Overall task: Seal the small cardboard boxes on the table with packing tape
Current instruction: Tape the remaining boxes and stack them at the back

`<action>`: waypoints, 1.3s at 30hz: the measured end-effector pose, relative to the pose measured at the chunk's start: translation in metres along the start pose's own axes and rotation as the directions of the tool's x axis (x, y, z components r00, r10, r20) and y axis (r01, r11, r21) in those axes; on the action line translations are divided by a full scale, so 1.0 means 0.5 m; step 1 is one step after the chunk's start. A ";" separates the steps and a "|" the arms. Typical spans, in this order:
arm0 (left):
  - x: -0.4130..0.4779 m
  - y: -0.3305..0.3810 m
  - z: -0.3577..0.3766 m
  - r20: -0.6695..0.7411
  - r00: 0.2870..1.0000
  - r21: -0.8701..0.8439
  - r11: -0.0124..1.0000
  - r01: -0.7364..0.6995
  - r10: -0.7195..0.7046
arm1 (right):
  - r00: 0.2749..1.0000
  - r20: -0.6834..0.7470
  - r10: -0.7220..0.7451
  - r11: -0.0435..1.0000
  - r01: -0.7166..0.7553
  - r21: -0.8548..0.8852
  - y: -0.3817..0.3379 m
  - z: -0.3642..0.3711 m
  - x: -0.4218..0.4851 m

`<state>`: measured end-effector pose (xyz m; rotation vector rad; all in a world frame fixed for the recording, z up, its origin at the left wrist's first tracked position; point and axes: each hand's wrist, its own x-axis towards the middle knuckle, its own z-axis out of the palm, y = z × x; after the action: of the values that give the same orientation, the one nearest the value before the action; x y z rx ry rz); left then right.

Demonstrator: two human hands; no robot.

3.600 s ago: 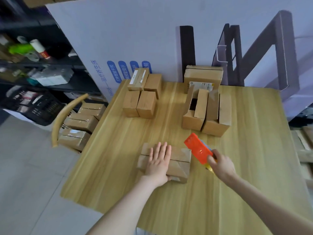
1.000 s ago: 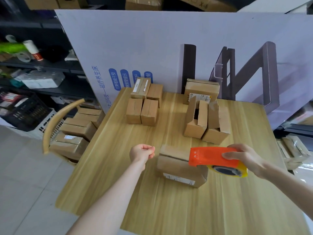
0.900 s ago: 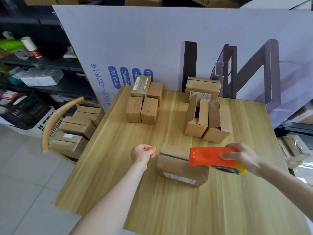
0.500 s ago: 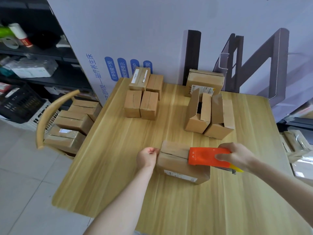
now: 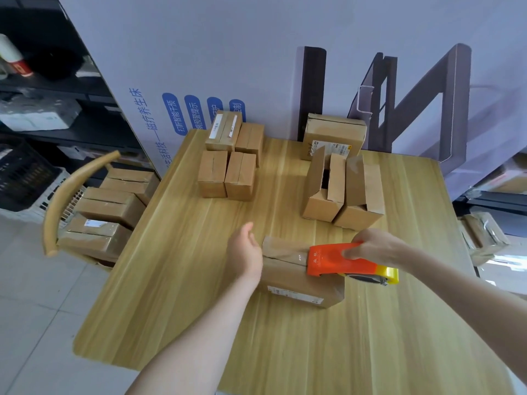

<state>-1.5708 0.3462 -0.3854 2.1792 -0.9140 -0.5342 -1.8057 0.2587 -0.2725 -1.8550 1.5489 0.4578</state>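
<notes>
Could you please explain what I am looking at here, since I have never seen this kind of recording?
There is no machine: a person wears a camera on the head, looking down at their own two bare hands. On the light wooden table the left hand, fingers open, steadies the end of a small brown cardboard box. The right hand grips an orange tape dispenser resting on that box's top. Farther back stand four closed small boxes, two boxes with open flaps, and a labelled box.
</notes>
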 end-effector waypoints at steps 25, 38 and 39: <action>-0.038 0.073 0.113 0.440 0.805 0.550 0.588 -0.592 0.399 | 0.986 -0.104 -0.132 0.991 0.129 -0.029 0.234 0.028 0.026; -0.040 0.075 0.117 0.433 0.812 0.560 0.589 -0.583 0.391 | 0.999 -0.033 -0.038 0.986 0.032 -0.163 0.235 0.037 0.038; -0.040 0.073 0.119 0.419 0.818 0.559 0.598 -0.574 0.394 | 0.998 -0.054 -0.042 0.973 0.028 -0.230 0.214 0.033 0.040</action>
<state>-1.6360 0.3161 -0.3959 2.3126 -2.0456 -0.2100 -1.9012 0.2479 -0.3259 -2.0840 1.5526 0.5927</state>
